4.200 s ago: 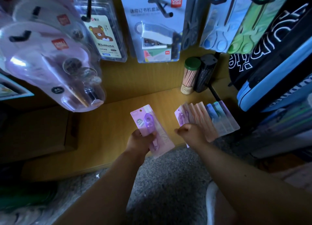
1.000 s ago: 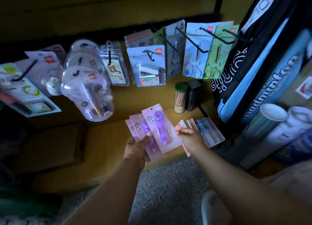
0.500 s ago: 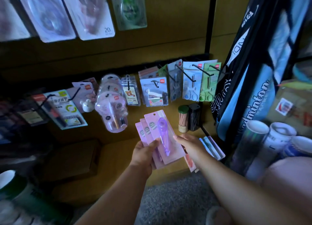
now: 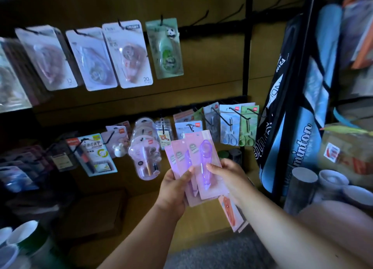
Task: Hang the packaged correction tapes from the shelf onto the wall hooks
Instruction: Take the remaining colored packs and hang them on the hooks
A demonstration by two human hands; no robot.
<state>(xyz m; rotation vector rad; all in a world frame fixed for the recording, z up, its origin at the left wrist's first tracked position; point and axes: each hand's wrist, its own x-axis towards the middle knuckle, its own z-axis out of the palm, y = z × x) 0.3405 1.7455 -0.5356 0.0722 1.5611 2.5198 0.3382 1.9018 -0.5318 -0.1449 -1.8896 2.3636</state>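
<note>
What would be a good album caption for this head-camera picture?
Both hands, left and right, hold fanned purple correction tape packs before hooks.

— What is in frame? 
— Three purple correction tape packs (image 4: 198, 163), fanned upright and overlapping, held in front of the wall hooks (image 4: 224, 117). The front pack shows a translucent violet dispenser on a pink-lilac card. 
— Any more? 
— An orange-pink pack (image 4: 229, 212) hangs tilted just below the fan, only partly visible. Above the fan, carded tapes (image 4: 129, 54) already hang in a row on an upper rail.
</note>
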